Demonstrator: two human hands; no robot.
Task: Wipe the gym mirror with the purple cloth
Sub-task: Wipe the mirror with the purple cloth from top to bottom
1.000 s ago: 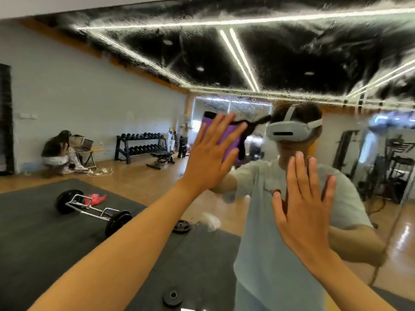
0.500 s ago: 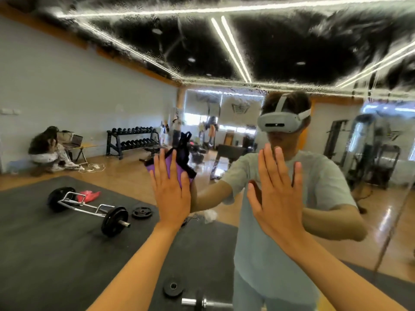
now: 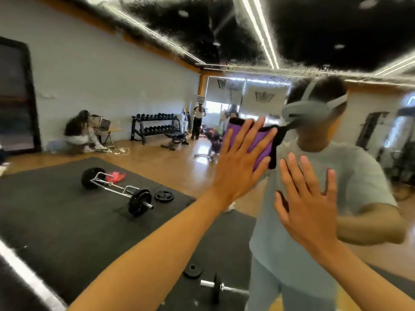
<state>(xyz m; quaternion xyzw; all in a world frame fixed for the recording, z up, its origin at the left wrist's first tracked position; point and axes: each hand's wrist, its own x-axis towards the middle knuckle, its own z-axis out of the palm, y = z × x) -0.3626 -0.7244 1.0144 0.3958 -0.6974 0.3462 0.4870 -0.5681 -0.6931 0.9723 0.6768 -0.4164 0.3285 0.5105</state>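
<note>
The gym mirror (image 3: pixel 134 81) fills nearly the whole view and reflects the gym behind me. My left hand (image 3: pixel 240 160) presses the purple cloth (image 3: pixel 260 142) flat against the glass with straight, spread fingers; the cloth has a black edge trailing to the right. My right hand (image 3: pixel 307 198) lies flat on the mirror just right of and below the left one, fingers spread, holding nothing. My own reflection in a pale T-shirt stands behind both hands.
The mirror reflects a black floor mat with a barbell (image 3: pixel 116 189) and loose weight plates, a dumbbell rack (image 3: pixel 157 126) at the far wall, a crouching person (image 3: pixel 78 133) at left and exercise machines at right.
My left hand has swept the cloth from lower left up and to the right across the glass. The right hand has stayed flat on the mirror.
</note>
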